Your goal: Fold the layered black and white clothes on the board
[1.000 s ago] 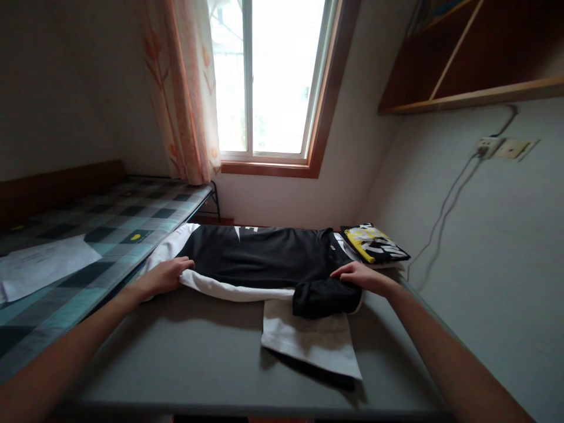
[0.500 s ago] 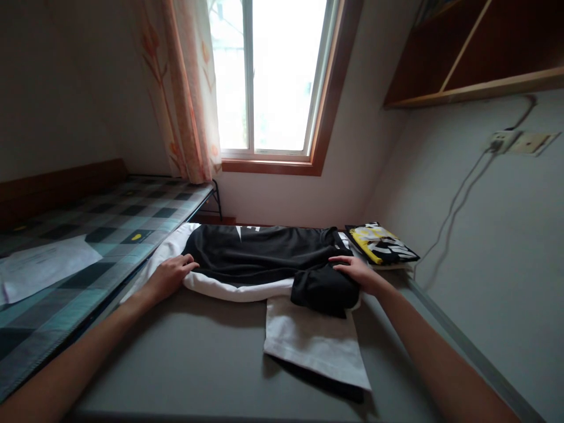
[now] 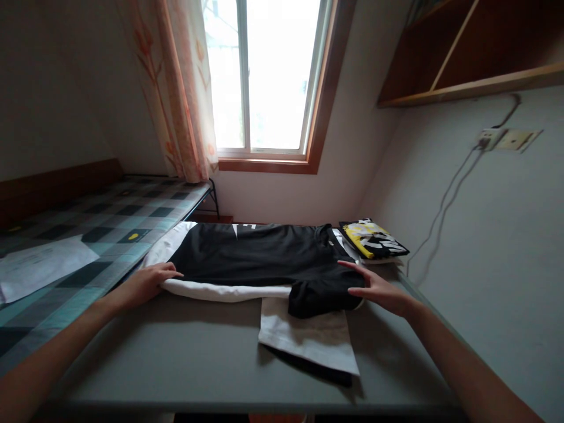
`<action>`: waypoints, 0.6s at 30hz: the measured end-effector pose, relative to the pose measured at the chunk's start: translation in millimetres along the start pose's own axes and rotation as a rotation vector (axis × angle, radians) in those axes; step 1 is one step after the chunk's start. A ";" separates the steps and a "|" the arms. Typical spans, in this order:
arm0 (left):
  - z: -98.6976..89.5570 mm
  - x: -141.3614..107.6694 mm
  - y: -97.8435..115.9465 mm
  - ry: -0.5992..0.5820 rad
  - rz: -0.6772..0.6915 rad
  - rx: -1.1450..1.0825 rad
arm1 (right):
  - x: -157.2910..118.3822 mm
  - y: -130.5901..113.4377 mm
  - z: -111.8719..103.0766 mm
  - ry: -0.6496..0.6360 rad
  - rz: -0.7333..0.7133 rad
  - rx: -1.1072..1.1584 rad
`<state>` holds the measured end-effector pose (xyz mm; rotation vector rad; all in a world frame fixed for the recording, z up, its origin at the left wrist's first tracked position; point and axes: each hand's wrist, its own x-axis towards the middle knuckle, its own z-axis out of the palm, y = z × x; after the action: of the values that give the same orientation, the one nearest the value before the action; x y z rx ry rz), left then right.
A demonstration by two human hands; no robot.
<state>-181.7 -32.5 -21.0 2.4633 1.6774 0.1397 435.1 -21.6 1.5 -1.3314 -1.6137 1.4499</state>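
A black and white T-shirt (image 3: 247,252) lies across the grey table (image 3: 176,364), its black side up and a white edge showing along the near side. Its black sleeve (image 3: 319,296) is bunched over a white sleeve (image 3: 308,335) that stretches toward me. At the shirt's left near corner, my left hand (image 3: 147,282) is closed, with the fabric edge between its fingers. Beside the collar and black sleeve on the right, my right hand (image 3: 381,291) has its thumb and fingers apart, the fingertips at the cloth.
Folded black and yellow clothing (image 3: 374,239) sits at the table's far right corner, by the wall. Left of the table is a bed with a checked mattress (image 3: 132,202) and paper sheets (image 3: 48,264) on it. A wooden shelf (image 3: 467,88) hangs above a wall socket (image 3: 506,140).
The shirt's black front now lies smoother and wider. My left hand has moved left and nearer with the edge. My right hand has shifted right and its fingers have spread.
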 end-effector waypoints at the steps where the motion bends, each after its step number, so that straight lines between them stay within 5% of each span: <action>1: 1.4 -0.2 -1.2 -0.019 -0.008 -0.027 | -1.6 -0.1 1.8 -0.013 -0.005 0.010; 6: -8.6 -0.9 0.4 -0.148 -0.068 -0.168 | -3.7 0.5 -0.5 0.068 0.005 0.134; 12: -36.0 -2.8 10.7 -0.285 -0.167 -0.248 | -0.3 21.0 -30.8 0.064 0.312 -0.298; 18: -16.2 23.5 -11.0 -0.011 -0.284 -0.013 | 15.8 19.7 -27.9 0.236 0.006 -0.423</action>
<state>-185.7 -5.5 -7.4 2.1811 1.9901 0.1011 460.7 1.4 -13.7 -1.6676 -1.8152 0.9374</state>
